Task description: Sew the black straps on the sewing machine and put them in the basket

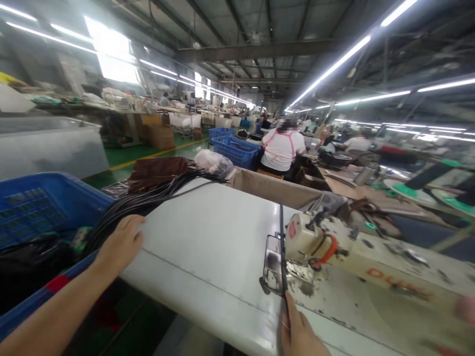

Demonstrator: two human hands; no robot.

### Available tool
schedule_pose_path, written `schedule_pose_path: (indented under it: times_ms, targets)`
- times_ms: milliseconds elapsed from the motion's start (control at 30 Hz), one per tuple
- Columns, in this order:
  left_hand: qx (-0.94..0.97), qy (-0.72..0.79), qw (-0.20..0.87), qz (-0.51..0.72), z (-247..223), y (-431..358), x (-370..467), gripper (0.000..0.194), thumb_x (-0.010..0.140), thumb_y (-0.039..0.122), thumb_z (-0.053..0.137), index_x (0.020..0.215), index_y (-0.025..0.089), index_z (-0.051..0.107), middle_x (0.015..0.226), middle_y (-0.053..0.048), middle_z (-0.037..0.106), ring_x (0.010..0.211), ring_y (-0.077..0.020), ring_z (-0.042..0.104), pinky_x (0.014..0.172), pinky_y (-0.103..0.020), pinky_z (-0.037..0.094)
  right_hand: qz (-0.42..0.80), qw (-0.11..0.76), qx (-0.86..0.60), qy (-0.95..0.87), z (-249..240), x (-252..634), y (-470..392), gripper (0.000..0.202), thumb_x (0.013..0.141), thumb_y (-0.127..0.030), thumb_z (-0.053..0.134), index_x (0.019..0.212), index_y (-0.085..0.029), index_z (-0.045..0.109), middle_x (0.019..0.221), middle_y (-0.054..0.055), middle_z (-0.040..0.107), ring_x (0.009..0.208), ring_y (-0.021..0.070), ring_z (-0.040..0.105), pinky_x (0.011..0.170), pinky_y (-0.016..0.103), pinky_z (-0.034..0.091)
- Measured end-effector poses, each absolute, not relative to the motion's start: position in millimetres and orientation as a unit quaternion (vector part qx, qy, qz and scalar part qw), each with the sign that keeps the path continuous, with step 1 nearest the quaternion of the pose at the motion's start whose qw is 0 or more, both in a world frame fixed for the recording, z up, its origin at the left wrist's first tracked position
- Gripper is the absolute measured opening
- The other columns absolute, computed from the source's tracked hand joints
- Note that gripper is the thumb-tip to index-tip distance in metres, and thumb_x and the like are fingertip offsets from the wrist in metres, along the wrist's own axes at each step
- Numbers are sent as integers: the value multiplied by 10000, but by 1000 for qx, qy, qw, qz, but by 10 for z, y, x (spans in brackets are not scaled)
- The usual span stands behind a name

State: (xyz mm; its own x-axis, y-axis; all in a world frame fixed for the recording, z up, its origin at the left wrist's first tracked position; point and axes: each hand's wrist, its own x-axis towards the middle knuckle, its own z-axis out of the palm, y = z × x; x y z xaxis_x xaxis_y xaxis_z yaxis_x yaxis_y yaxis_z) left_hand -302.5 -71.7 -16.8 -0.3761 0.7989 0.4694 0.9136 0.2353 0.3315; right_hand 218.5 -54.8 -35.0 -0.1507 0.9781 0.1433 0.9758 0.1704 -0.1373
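Note:
My left hand (124, 242) is at the left edge of the white sewing table (208, 227), beside a bundle of long dark straps (156, 195). Its fingers are curled, and whatever they may hold is hidden. At the front of the table, my right hand (300, 331) pinches the near end of a thin black strap (283, 252). This strap runs away from me across the tabletop, over a metal plate (272, 264) and close along the head of a cream sewing machine (309, 237). The machine's needle area is too blurred to make out.
A blue crate (55, 193) with dark material stands at my left. Brown material (158, 173) and a plastic bag (213, 162) lie behind the table. Ahead, a person in a white top (282, 151) sits near a blue basket (237, 152). Thread cones (426, 173) stand at right.

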Motion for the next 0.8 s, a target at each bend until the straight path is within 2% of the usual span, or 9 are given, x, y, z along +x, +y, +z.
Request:
schedule_pose_path:
  times_ms: [167,300,400,500,600,700,800]
  targets:
    - [-700,-621,-39,-350,-473,-247,-1623,349,927,275,456,1180,226,691,1331,-120,692,1288,-276,628,1189,-459,458,27,8,-657,-754,-133,2085,-622,550,1018,-140,367,1555,-193,473,1146,125,765,816,216,782,692,287,579]
    - [-765,-527,-128,-348,-494,-172,-504,427,937,198,501,1326,249,668,1465,-90,633,1364,-248,591,1206,-431,455,35,-12,-667,-744,-13,2026,-644,592,983,-104,419,1569,-183,456,1164,133,750,847,230,778,704,295,574]
    - [-803,-469,-138,-342,-419,-159,95,466,918,127,532,1350,245,660,1457,-81,646,1407,-255,557,1230,-460,428,44,-16,-671,-740,9,2004,-659,622,958,-91,461,1575,-168,446,1172,143,740,868,244,778,719,306,580]
    - [-823,-461,-93,-319,-388,-160,406,440,959,113,498,1366,197,644,1435,-85,665,1463,-264,500,1250,-503,387,53,-11,-674,-737,-20,2018,-672,636,941,-80,489,1570,-170,455,1178,149,737,887,249,780,728,302,580]
    - [-847,-446,-38,-287,-423,-186,487,403,997,132,476,1361,169,646,1445,-74,666,1483,-260,476,1258,-486,363,53,31,-668,-742,-71,2067,-686,594,966,-109,482,1557,-168,472,1154,142,749,881,250,780,736,302,579]
    - [-865,-422,1,-272,-466,-214,475,400,1020,182,489,1396,171,624,1492,-56,633,1494,-251,461,1267,-446,335,77,108,-649,-749,-123,2143,-690,495,1028,-229,442,1511,-164,527,1174,150,760,918,269,780,766,327,587]
    - [-860,-428,15,-277,-477,-223,478,393,1051,228,462,1411,184,614,1493,-56,633,1492,-238,466,1262,-439,327,136,196,-649,-722,-164,2229,-666,460,1037,-345,432,1432,-179,599,1234,149,759,1014,282,769,838,342,583]
